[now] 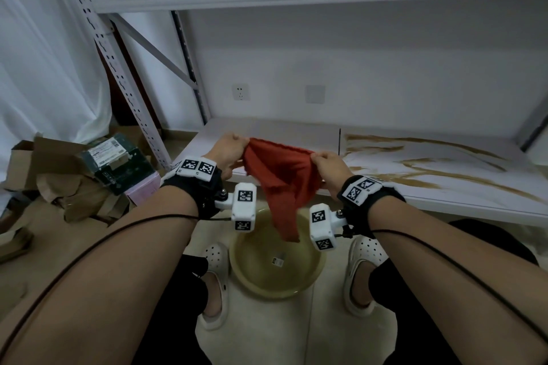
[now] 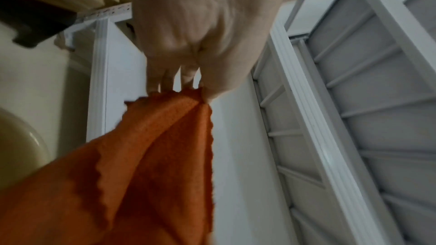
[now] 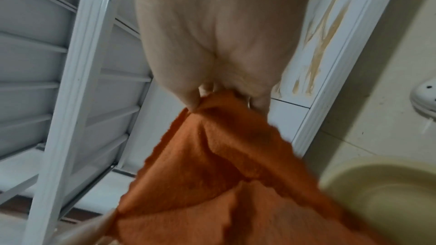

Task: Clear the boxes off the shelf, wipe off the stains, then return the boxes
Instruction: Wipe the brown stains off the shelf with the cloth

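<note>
Both raised: left hand (image 1: 228, 152) and right hand (image 1: 329, 167) pinch orange cloth (image 1: 278, 184).

Nubby orange cloth (image 1: 275, 175), glossy plastic basin (image 1: 308, 275), smooth white shelf (image 1: 296, 133)

Bare forearms end in black wrist straps (image 1: 370, 201) topped with white blocks of black-and-white square markers, each carrying a white marker-covered camera module (image 1: 243, 206), thin black cables (image 1: 98, 240) trailing back, above black trousers and 2 white perforated clogs (image 1: 216, 275).
</note>
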Demonstrator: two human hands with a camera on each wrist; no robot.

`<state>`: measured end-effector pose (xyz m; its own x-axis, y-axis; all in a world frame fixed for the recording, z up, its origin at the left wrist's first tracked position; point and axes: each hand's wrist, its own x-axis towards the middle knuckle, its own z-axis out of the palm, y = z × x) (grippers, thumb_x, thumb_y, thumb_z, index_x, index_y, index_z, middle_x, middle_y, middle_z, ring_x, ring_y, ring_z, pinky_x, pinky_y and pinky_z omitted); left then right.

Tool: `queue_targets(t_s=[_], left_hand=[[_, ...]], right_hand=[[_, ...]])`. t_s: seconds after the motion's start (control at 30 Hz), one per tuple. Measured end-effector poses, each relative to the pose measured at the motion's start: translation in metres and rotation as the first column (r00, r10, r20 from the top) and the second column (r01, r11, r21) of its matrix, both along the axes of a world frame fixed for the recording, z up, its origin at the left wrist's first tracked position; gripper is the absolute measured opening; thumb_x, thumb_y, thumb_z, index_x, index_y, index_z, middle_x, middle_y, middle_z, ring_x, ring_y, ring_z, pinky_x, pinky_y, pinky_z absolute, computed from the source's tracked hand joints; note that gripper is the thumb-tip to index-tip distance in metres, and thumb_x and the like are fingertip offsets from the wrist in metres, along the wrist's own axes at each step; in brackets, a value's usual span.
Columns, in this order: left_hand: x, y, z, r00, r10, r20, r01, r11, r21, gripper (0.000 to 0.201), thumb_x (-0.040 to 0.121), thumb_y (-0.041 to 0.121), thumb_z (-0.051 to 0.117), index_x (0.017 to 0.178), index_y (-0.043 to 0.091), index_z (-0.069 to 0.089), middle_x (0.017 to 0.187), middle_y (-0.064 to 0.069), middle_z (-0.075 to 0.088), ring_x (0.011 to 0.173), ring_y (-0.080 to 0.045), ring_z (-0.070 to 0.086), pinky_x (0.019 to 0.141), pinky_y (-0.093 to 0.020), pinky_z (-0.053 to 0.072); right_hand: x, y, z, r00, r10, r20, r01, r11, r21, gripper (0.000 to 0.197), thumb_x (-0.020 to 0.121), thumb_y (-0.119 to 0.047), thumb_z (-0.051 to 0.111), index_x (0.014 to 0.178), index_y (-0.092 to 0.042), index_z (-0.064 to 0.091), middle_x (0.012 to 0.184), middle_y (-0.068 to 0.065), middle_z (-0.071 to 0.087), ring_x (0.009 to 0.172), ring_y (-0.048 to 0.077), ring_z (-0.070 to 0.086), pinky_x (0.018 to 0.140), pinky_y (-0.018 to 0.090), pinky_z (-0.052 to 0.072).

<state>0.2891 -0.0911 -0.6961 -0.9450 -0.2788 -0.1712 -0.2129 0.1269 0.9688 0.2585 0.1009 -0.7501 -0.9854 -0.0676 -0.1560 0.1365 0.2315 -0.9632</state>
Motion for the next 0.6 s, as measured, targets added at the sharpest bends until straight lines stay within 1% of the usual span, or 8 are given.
queue_targets(t_s=[0.07,0.1,0.2,0.3,0.37,0.47,0.53,0.6], left_hand=[[-0.004,-0.005,-0.006,1.0,0.015,-0.001,-0.015,0.992,-0.128,0.024,0.098,0.021,0.041,0.074,0.019,0.039,0.073,-0.012,0.053,0.064,-0.025,0.056,0.06,-0.034,0.053],[-0.008,-0.009,-0.013,1.0,0.018,0.005,-0.017,0.981,-0.193,0.021,0.096,0.027,0.042,0.076,0.022,0.039,0.081,-0.016,0.057,0.075,-0.032,0.061,0.072,-0.044,0.056],[-0.037,-0.026,-0.046,0.999,0.032,0.013,-0.027,0.965,-0.261,0.017,0.085,0.041,0.043,0.077,0.027,0.039,0.105,-0.027,0.061,0.102,-0.044,0.061,0.092,-0.056,0.049],[-0.036,-0.024,-0.038,0.997,0.079,0.011,-0.073,0.957,-0.28,0.015,0.086,0.04,0.044,0.081,0.026,0.041,0.11,-0.028,0.061,0.106,-0.045,0.059,0.094,-0.056,0.047],[-0.019,-0.013,-0.014,0.997,0.08,0.004,-0.074,0.938,-0.339,0.013,0.095,0.03,0.043,0.093,0.017,0.045,0.113,-0.028,0.059,0.109,-0.042,0.058,0.097,-0.05,0.047],[-0.01,-0.01,0.0,0.995,0.101,0.006,-0.088,0.898,-0.431,0.01,0.1,0.02,0.039,0.095,0.011,0.042,0.11,-0.026,0.058,0.109,-0.039,0.056,0.094,-0.04,0.044],[-0.012,-0.016,-0.003,0.995,0.09,0.034,-0.062,0.872,-0.486,0.015,0.1,0.015,0.037,0.085,0.015,0.04,0.099,-0.019,0.053,0.111,-0.037,0.055,0.093,-0.038,0.043],[-0.017,-0.023,-0.009,0.992,0.075,0.104,-0.016,0.877,-0.481,0.024,0.099,0.016,0.039,0.075,0.021,0.039,0.098,-0.011,0.048,0.11,-0.034,0.057,0.094,-0.039,0.044]], right_hand=[[-0.006,0.003,-0.003,0.998,-0.015,-0.057,0.021,0.995,0.099,0.023,0.094,-0.03,0.047,0.072,-0.024,0.051,0.071,-0.001,0.052,0.067,0.019,0.05,0.07,0.033,0.043],[-0.007,0.003,-0.004,0.997,-0.01,-0.072,0.018,0.992,0.122,0.019,0.094,-0.031,0.047,0.076,-0.024,0.052,0.078,0.002,0.054,0.075,0.022,0.052,0.075,0.035,0.045],[-0.005,0.005,0.0,0.996,0.012,-0.09,0.006,0.981,0.196,0.015,0.093,-0.039,0.049,0.093,-0.025,0.054,0.1,0.009,0.059,0.094,0.025,0.058,0.087,0.033,0.047],[-0.002,0.01,0.003,0.988,0.131,0.084,-0.143,0.976,0.166,0.062,0.069,-0.067,0.062,0.117,-0.028,0.052,0.118,0.009,0.061,0.104,0.029,0.062,0.096,0.044,0.049],[0.0,0.015,0.006,0.919,0.3,0.256,-0.344,0.927,0.149,0.08,0.064,-0.056,0.075,0.132,-0.027,0.045,0.127,0.01,0.057,0.11,0.029,0.06,0.1,0.044,0.048],[0.002,0.02,0.012,0.853,0.41,0.324,-0.456,0.886,0.08,0.062,0.079,-0.018,0.074,0.134,-0.025,0.046,0.129,0.012,0.054,0.114,0.032,0.058,0.101,0.047,0.046],[0.004,0.02,0.013,0.882,0.373,0.29,-0.396,0.918,0.025,0.046,0.088,-0.01,0.062,0.129,-0.026,0.048,0.113,0.01,0.059,0.105,0.029,0.059,0.1,0.045,0.047],[0.006,0.02,0.013,0.929,0.29,0.23,-0.297,0.955,-0.006,0.036,0.092,-0.008,0.054,0.122,-0.027,0.048,0.086,0.008,0.058,0.08,0.022,0.057,0.088,0.043,0.049]])
